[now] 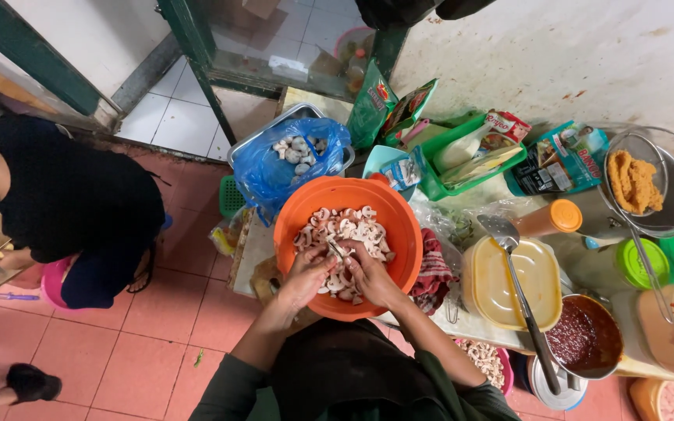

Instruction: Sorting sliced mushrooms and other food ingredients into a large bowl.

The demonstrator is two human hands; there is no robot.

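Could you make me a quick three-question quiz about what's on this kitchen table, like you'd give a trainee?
1. True or false: both hands, the left hand and the right hand, are over the orange bowl.
2. What fills that bowl: A) mushroom pieces, B) rice, C) chillies?
3. Which utensil lies across the pale yellow container and the pot of red sauce?

Key: 1 true. 2 A. 3 the metal slotted spatula.

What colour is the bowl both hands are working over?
Orange; the bowl of sliced mushrooms shows clearly in the head view.
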